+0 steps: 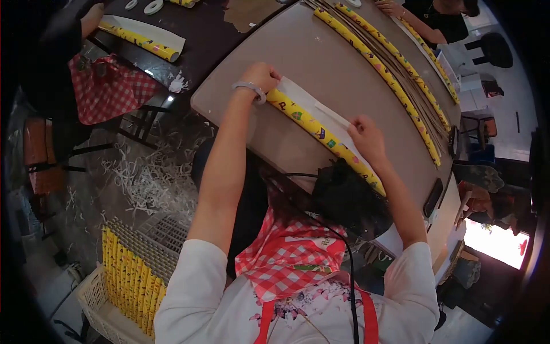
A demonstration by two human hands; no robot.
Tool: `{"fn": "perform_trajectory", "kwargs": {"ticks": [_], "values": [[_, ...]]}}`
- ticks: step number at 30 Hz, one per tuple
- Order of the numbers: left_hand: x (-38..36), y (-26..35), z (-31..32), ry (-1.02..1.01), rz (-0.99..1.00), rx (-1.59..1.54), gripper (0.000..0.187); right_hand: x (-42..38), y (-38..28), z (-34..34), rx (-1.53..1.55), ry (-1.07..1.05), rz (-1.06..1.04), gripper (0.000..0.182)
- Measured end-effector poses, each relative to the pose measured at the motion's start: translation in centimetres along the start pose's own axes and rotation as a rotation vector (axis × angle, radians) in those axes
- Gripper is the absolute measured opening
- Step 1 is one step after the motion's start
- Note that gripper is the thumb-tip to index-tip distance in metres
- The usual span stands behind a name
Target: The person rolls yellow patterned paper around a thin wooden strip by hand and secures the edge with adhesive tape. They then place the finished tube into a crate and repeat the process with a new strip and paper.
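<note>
A yellow patterned paper roll lies slantwise near the table's front edge, with a white sheet extending from its far side. My left hand is closed at the roll's upper left end, a pale bracelet on its wrist. Over the white sheet, toward the right end, my right hand has its fingers pinched at a narrow white strip that runs along the sheet. The fingers of my left hand are partly turned from view, and what they grip is too small to tell.
Long yellow rolls and thin brown rods lie across the table. A co-worker's hand is at the top right, another's at the top left. A crate of yellow rolls stands lower left, near white paper scraps.
</note>
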State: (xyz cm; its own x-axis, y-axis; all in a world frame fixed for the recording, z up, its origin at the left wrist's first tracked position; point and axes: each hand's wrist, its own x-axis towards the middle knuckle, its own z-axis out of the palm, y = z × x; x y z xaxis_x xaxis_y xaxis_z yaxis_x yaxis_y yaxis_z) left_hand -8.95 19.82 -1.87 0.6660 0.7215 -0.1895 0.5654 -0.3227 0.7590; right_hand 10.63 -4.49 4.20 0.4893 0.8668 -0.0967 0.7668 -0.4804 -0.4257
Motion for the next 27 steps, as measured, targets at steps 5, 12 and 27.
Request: {"fn": "perform_trajectory", "kwargs": {"ticks": [5,12,27], "values": [[0.3,-0.7,0.2,0.014,0.022,-0.024,0.019,-6.3,6.2,-4.7,-0.007,0.047,0.104,0.017],[0.5,-0.9,0.3,0.006,-0.011,-0.044,0.019,-16.5,14.3,-8.9,-0.022,0.214,0.382,0.016],[-9.4,7.6,3.4,0.322,0.568,0.290,0.027,-28.3,20.5,-7.9,-0.121,0.415,0.166,0.028]]}}
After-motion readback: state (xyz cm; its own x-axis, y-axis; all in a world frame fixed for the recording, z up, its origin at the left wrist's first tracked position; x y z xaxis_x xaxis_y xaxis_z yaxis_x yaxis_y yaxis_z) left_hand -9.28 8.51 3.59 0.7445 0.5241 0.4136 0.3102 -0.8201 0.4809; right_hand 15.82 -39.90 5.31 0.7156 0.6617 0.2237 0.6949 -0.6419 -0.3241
